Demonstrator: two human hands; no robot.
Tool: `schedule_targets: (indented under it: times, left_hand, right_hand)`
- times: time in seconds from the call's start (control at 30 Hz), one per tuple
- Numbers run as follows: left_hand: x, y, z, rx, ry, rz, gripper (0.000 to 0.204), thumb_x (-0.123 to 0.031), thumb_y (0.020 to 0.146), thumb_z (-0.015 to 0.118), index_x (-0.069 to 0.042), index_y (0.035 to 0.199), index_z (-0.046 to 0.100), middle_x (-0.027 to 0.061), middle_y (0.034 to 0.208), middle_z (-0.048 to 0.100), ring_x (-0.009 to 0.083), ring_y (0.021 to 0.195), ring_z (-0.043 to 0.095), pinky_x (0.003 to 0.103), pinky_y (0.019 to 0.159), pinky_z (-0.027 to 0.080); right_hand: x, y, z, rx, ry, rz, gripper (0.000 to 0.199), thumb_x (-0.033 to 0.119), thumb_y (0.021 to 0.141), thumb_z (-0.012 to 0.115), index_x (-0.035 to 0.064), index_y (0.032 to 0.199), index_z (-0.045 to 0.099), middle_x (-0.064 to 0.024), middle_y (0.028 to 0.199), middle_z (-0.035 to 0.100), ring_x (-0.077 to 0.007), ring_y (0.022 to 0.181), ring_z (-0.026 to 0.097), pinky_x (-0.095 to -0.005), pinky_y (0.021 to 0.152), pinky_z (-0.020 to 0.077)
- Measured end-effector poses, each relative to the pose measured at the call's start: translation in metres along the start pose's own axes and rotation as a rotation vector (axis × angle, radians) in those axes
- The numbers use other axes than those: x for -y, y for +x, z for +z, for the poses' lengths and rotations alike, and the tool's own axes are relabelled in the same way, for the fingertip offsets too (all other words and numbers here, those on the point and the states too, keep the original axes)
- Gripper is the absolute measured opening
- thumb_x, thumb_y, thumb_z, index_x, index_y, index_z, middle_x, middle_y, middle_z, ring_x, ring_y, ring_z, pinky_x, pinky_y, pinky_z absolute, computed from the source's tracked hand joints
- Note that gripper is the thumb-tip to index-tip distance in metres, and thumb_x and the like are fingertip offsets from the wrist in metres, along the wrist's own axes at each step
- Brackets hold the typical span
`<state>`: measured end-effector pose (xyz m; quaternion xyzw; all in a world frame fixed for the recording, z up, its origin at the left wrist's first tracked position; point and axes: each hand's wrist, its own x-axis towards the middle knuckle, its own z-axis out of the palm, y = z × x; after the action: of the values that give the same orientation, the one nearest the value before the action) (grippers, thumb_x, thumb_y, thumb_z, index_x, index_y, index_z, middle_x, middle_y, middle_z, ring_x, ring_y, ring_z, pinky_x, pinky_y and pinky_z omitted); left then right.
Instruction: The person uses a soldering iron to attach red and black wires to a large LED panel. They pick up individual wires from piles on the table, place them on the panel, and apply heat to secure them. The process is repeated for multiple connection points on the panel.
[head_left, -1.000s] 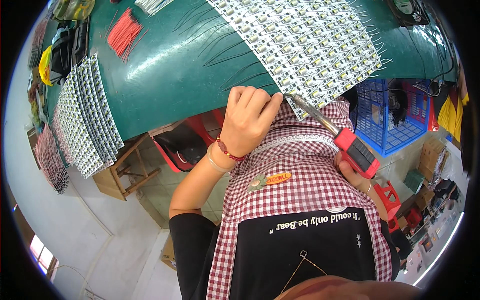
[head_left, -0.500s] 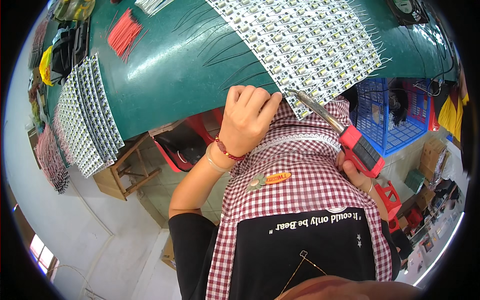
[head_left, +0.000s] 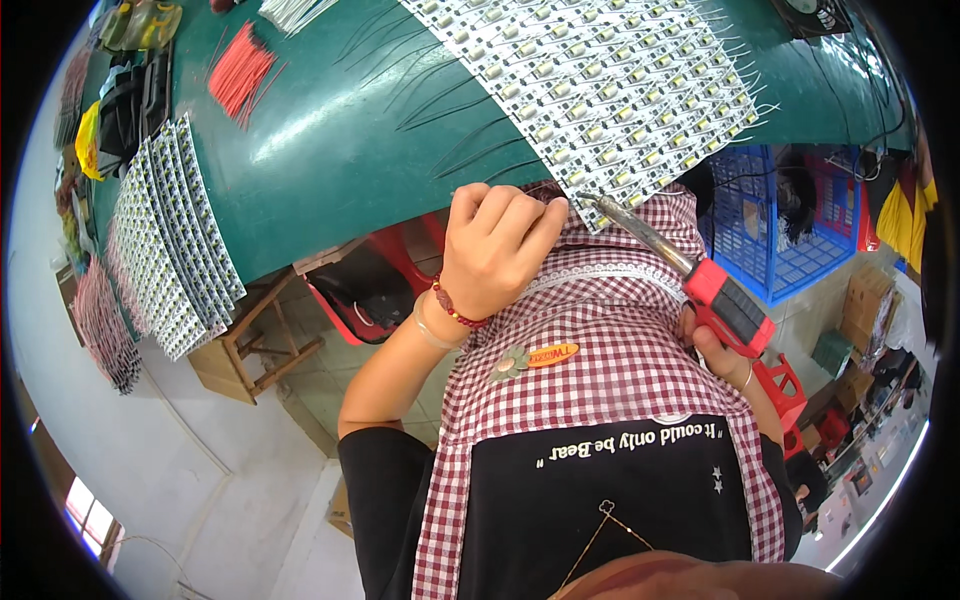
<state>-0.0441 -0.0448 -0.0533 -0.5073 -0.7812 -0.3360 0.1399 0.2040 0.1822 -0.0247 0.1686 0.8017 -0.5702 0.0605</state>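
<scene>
My left hand point(head_left: 497, 243) is closed, thumb and fingertips drawn together at the near corner of a white LED circuit-board panel point(head_left: 595, 95). Whatever it pinches is hidden behind the fingers. From the right, my right hand point(head_left: 714, 352) grips a soldering iron point(head_left: 722, 298) with a red and black handle. The iron's metal tip touches or hovers just over the board's near corner, close to my left fingertips; the exact contact cannot be made out. Thin black wires point(head_left: 462, 107) stick out from the panel's left edge, and short pale wires line its right edge.
A green table point(head_left: 330, 150) carries a bundle of red wires point(head_left: 242, 72) and white wires point(head_left: 292, 12). Several finished-looking LED panels point(head_left: 172, 235) overlap at the left edge. Below the table are a blue plastic crate point(head_left: 785, 240), a red chair point(head_left: 345, 315) and a wooden stool point(head_left: 250, 340).
My left hand has dropped slightly nearer my body. The soldering iron has moved a little lower and to the right, still at the panel's near corner. The view has shifted slightly.
</scene>
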Motion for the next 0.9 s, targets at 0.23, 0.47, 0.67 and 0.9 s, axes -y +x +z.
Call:
schedule_targets:
  times: [0.23,0.47,0.67,0.9]
  left_hand:
    - [-0.001,0.0,0.003,0.01,-0.007,0.002,0.027,-0.002,0.063,0.067,-0.006,0.089,0.07,-0.0009,0.073,0.053,0.0165,0.069,0.054,0.033,0.069,0.039]
    - [-0.003,0.0,0.003,0.027,-0.023,-0.004,0.027,-0.001,0.063,0.067,-0.005,0.089,0.07,-0.0003,0.073,0.052,0.0166,0.07,0.054,0.033,0.069,0.038]
    - [-0.001,0.001,0.001,0.028,-0.026,-0.013,0.027,-0.001,0.063,0.067,-0.005,0.089,0.07,-0.0001,0.072,0.051,0.0167,0.07,0.054,0.033,0.069,0.038]
    - [-0.002,0.0,0.002,0.028,-0.013,-0.015,0.026,-0.001,0.063,0.067,-0.005,0.089,0.07,-0.0001,0.072,0.051,0.0168,0.07,0.054,0.033,0.069,0.038]
  right_hand:
    - [0.005,0.002,0.003,-0.022,-0.087,-0.049,0.013,0.016,0.071,0.066,0.0039,0.076,0.064,-0.0083,0.071,0.061,-0.0268,0.059,0.058,-0.0356,0.052,0.0439]
    - [0.011,0.006,0.002,-0.004,-0.187,-0.116,0.017,0.021,0.075,0.066,0.004,0.077,0.064,-0.0076,0.07,0.06,-0.0259,0.059,0.059,-0.0339,0.051,0.0442]
    - [0.007,0.0,0.006,-0.027,-0.054,-0.07,0.017,0.021,0.077,0.066,0.0042,0.077,0.063,-0.0082,0.071,0.06,-0.026,0.059,0.059,-0.0345,0.052,0.0458]
    - [0.017,0.01,0.005,-0.018,-0.175,-0.136,0.016,0.02,0.076,0.066,0.0045,0.077,0.063,-0.0081,0.07,0.06,-0.0265,0.059,0.059,-0.0349,0.052,0.0456]
